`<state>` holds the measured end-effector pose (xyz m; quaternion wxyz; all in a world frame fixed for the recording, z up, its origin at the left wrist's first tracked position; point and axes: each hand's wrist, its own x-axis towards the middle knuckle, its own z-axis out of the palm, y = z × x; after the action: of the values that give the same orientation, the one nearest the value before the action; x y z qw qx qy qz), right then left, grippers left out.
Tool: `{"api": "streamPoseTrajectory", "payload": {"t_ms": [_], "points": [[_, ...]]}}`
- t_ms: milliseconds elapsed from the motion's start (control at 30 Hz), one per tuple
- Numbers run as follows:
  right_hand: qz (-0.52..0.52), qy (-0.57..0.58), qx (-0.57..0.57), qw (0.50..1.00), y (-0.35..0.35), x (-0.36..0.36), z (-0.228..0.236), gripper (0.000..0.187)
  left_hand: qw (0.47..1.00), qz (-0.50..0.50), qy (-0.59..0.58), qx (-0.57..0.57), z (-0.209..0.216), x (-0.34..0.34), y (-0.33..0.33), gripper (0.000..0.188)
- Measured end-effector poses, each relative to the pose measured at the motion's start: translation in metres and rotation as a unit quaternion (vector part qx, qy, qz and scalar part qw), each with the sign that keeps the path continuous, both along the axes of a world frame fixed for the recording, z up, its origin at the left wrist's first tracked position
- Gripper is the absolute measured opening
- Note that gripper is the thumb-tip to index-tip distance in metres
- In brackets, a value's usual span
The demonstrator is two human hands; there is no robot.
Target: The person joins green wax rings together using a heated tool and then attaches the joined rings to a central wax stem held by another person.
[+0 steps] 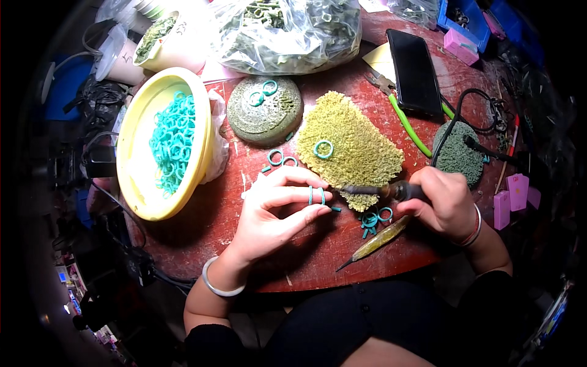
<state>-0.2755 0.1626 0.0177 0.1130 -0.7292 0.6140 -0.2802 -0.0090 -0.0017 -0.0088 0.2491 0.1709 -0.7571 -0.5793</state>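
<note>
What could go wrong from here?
Slip: the dark pen-like tool in the right hand points toward the left hand, close to the two teal rings at its fingers; it could catch either. Loose teal rings on the table near the right hand might get knocked away. The yellow-handled pointed tool lies near the table's edge; a forearm might brush it.

Workshop, small-parts handwork type. Signs: scuffed red worktable (202, 241) across the middle, yellow basin (136, 147) at left heaped with teal rings (174, 137), green-handled pliers (411, 126) upper right, black-handled iron-type tool (403, 191) right of centre, open blue parts bin (474, 38) top right, bulging clear plastic bag (306, 52) top centre. Cluttered, hard-used; looked like a production bench.
</note>
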Motion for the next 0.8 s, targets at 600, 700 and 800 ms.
{"api": "streamPoseTrajectory", "payload": {"t_ms": [600,700,800], "points": [[0.028,0.012,-0.001,1.0,-0.001,0.004,-0.005,0.037,1.0,-0.001,-0.001,-0.003,0.002,0.0,0.0,0.018],[0.029,0.018,0.0,0.999,-0.001,0.004,-0.006,0.037,1.0,-0.005,0.0,-0.022,0.002,-0.001,-0.001,0.017],[0.028,0.022,0.002,0.999,-0.001,0.005,-0.006,0.037,1.0,-0.007,-0.001,-0.02,0.003,-0.001,-0.001,0.017]]}}
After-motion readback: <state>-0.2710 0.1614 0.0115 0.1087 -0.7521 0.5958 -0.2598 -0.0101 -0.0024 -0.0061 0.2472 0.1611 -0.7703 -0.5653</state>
